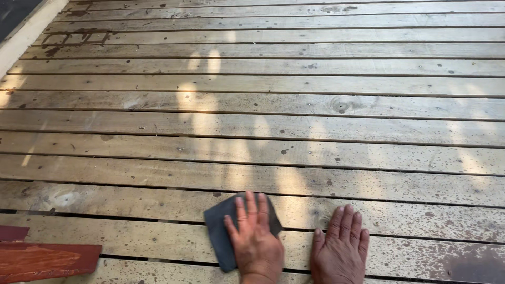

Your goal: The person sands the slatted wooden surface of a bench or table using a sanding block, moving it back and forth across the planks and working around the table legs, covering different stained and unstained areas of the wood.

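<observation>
The sheet of dark grey sandpaper [221, 231] lies flat on the wooden deck boards [263, 126], low in the view and just left of centre, spanning one gap between two boards. The left hand [255, 239] rests on top of it, palm down with the fingers extended and close together; it presses the sheet rather than gripping it, and nothing is enclosed in the hand. The right hand [341, 247] lies just beside it on the bare board, flat, fingers extended, holding nothing and apparently serving as a brace. The surrounding boards are pale and worn, with dark speckles, knots and nail heads; reddish-brown coated pieces [44, 259] show at the lower left, and a pale edge trim [26, 31] runs along the upper left. For good results at this step, pressure should be spread evenly through the whole palm, strokes should follow the grain along the board's length, and the sheet should stay flat so that its edge does not catch in a gap or on a nail head.
</observation>
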Available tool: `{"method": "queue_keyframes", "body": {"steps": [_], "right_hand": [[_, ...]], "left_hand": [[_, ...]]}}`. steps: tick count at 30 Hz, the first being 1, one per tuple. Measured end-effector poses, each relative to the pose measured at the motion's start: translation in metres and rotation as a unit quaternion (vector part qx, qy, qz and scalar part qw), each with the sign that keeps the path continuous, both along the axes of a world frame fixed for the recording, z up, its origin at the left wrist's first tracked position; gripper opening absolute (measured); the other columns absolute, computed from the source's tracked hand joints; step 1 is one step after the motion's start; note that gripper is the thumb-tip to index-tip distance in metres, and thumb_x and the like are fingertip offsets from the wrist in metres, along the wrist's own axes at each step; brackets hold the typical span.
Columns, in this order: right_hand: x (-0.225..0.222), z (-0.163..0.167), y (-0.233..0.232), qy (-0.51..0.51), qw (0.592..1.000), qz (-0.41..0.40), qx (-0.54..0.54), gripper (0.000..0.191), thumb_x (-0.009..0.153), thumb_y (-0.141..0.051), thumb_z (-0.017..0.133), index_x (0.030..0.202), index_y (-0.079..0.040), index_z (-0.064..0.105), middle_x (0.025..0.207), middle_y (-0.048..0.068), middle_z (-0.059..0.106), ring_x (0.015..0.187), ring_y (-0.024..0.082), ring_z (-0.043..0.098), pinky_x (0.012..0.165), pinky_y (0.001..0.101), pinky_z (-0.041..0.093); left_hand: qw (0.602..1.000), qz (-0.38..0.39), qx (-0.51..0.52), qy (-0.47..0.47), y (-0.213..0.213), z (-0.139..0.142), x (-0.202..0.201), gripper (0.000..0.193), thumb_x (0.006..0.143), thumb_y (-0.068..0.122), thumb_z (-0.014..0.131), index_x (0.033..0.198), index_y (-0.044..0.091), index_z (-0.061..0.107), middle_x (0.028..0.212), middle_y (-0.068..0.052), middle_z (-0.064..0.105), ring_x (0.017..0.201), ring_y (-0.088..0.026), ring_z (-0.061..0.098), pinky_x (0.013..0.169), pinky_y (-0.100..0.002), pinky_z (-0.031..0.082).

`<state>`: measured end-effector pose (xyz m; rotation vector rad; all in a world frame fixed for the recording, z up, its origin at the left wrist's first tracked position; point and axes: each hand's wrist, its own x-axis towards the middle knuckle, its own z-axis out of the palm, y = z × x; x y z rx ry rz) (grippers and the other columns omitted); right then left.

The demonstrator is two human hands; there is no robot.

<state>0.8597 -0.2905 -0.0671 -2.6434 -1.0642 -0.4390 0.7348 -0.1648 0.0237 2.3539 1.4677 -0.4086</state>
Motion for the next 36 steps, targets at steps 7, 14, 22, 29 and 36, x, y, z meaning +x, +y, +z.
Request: {"method": "queue_keyframes", "body": {"steps": [7,14,22,29,36], "right_hand": [[-0.012,0.001,0.021,0.059,0.992,-0.072,-0.089,0.073,0.097,-0.053,0.026,0.159,-0.016,0.016,0.167,0.004,0.013,0.153,0.024,0.011,0.122,0.0467,0.002],[-0.009,-0.014,0.016,0.006,0.999,-0.039,0.008,0.069,0.099,-0.050,0.026,0.158,-0.014,0.024,0.166,0.008,0.020,0.153,0.028,0.016,0.126,0.0510,0.005],[-0.004,-0.027,0.004,0.022,0.999,-0.039,-0.011,0.066,0.098,-0.045,0.031,0.157,-0.014,0.030,0.166,0.010,0.025,0.153,0.031,0.021,0.125,0.0545,0.009],[-0.009,-0.025,0.010,0.018,0.999,-0.045,0.016,0.067,0.098,-0.045,0.031,0.158,-0.015,0.032,0.167,0.009,0.027,0.154,0.030,0.023,0.127,0.0541,0.010],[-0.006,-0.013,0.010,0.010,0.999,-0.030,-0.006,0.066,0.099,-0.046,0.028,0.157,-0.014,0.028,0.166,0.009,0.023,0.153,0.031,0.018,0.124,0.0526,0.005]], "left_hand": [[0.996,-0.035,0.077,-0.016,0.084,-0.007,-0.104,0.082,0.093,0.029,0.047,0.165,0.036,0.010,0.175,0.004,0.002,0.159,-0.021,-0.001,0.122,-0.054,-0.002],[0.981,-0.026,0.184,0.059,0.037,-0.062,-0.054,0.075,0.096,0.017,0.043,0.160,0.011,0.006,0.175,-0.009,0.000,0.154,-0.023,0.001,0.123,-0.049,0.001],[0.985,-0.146,-0.050,-0.081,0.045,-0.085,-0.085,0.087,0.092,0.019,0.055,0.164,0.017,0.006,0.177,-0.004,0.001,0.161,-0.023,-0.003,0.123,-0.049,-0.005],[0.993,0.105,0.047,0.011,0.053,-0.075,-0.076,0.083,0.095,0.030,0.053,0.162,0.016,0.008,0.174,-0.004,-0.001,0.157,-0.021,-0.001,0.126,-0.048,0.001],[0.938,-0.217,0.169,-0.210,0.028,-0.074,-0.057,0.074,0.093,0.014,0.044,0.162,0.012,0.020,0.175,-0.007,0.013,0.158,-0.023,0.009,0.125,-0.048,0.005]]}}
